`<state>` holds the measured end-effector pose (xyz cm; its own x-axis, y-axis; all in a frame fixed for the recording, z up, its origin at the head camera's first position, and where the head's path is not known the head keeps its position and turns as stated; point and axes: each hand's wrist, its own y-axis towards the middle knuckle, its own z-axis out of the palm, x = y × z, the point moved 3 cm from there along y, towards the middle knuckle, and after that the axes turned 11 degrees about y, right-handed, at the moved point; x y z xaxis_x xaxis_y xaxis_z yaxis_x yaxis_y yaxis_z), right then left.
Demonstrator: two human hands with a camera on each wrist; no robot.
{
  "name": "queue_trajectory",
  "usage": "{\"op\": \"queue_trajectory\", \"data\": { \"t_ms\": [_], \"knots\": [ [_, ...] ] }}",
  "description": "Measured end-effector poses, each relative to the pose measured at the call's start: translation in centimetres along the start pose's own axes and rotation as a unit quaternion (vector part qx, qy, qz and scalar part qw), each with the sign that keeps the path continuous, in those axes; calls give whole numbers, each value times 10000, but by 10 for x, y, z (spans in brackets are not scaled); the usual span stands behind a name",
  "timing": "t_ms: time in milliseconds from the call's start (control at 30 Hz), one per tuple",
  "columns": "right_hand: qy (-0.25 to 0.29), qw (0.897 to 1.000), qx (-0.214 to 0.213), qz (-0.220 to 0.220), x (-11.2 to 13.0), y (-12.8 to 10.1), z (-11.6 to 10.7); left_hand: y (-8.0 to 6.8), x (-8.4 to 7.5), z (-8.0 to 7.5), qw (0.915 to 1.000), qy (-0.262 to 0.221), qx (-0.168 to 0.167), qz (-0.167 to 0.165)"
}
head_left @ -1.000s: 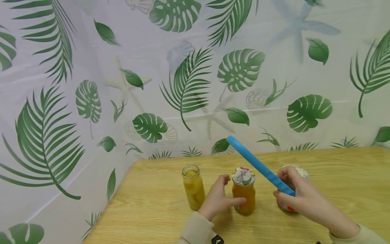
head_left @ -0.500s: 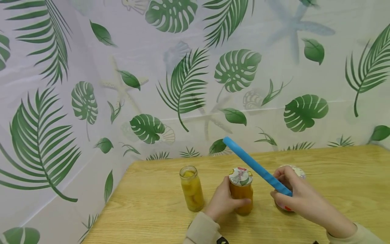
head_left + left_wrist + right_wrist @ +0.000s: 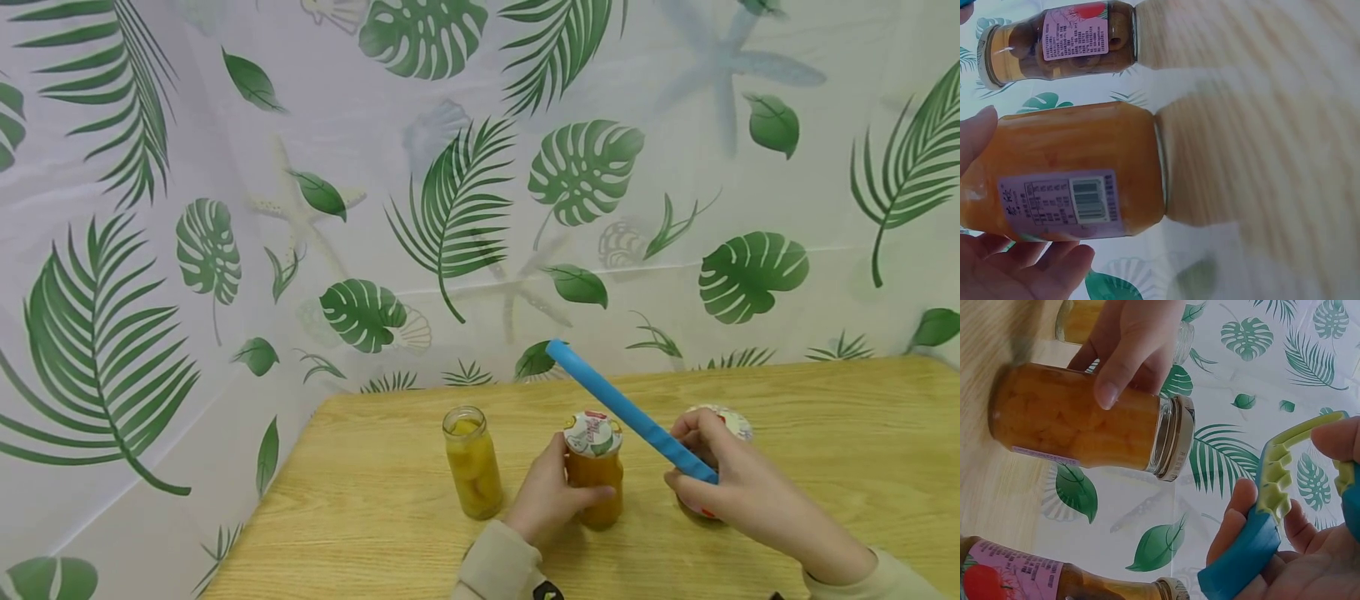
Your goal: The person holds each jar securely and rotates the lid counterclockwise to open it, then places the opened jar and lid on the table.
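Observation:
My left hand (image 3: pixel 547 492) grips a glass jar of orange chunks (image 3: pixel 598 479), thumb in front and fingers behind. The jar stands upright, a patterned lid on top; its label with a barcode (image 3: pixel 1060 203) shows in the left wrist view. In my right hand (image 3: pixel 742 483) is a blue jar opener (image 3: pixel 633 414), tilted up to the left and apart from the jar. Its yellow-green toothed inner edge (image 3: pixel 1275 472) shows in the right wrist view. Behind the right hand stands a second lidded jar (image 3: pixel 733 422), mostly hidden; a pink label (image 3: pixel 1075 31) and dark contents show in the left wrist view.
An open glass jar of yellow fruit (image 3: pixel 474 467) stands just left of my left hand, without a lid. All the jars are on a wood-grain table (image 3: pixel 360 492). A white leaf-patterned sheet (image 3: pixel 480 208) hangs behind and to the left.
My left hand has moved in and taken hold of the orange jar; its fingers were apart from it before. The jar opener is nearly still. The head view has shifted slightly.

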<state>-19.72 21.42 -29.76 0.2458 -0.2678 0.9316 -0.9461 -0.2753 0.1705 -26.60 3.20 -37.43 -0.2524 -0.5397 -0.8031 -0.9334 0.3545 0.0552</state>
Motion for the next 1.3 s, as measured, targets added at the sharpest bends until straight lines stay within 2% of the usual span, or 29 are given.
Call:
{"op": "queue_trajectory", "data": {
  "t_ms": [233, 400, 633, 900, 1133, 1300],
  "knots": [
    [-47, 10000, -39, -46, 1, 0, 0, 0, 1, -4, 9999, 92, 31, -32],
    [-48, 9999, -80, -71, 1, 0, -1, -1, 2, -6, 9998, 67, 189, -36],
    [-39, 9999, -59, -92, 2, -1, 0, -5, 0, -8, 9962, -396, 565, 530],
    [13, 10000, -6, -97, 1, -1, 0, -15, 6, -9, 9977, -40, 661, 112],
    [-441, 9989, -163, -41, -1, 0, -2, -18, 4, -11, 9945, -319, 960, 287],
    [-296, 9994, -179, -63, 0, 0, -2, -19, 4, -10, 9937, -189, 1064, 285]
  ]
}}
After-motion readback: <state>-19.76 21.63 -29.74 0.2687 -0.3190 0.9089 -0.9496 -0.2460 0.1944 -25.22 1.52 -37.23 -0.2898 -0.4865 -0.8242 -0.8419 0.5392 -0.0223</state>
